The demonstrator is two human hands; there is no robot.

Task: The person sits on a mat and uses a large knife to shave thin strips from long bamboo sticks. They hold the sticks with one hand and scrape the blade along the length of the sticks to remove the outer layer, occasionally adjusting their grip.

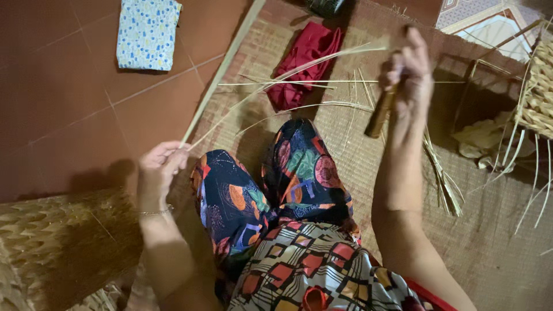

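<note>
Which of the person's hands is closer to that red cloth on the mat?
Right. The right hand is raised just beside the red cloth, gripping a brown handle. The left hand sits lower, off toward the tiled floor.

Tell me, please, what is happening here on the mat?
A person sits on a woven mat, legs stretched out in patterned cloth. The left hand pinches one end of a long reed strip, which runs up and across toward the right hand. The right hand grips a short brown tool at the strip's other end. Loose strips lie by the right arm, a red cloth lies ahead, and a half-woven basket sits at right.
</note>
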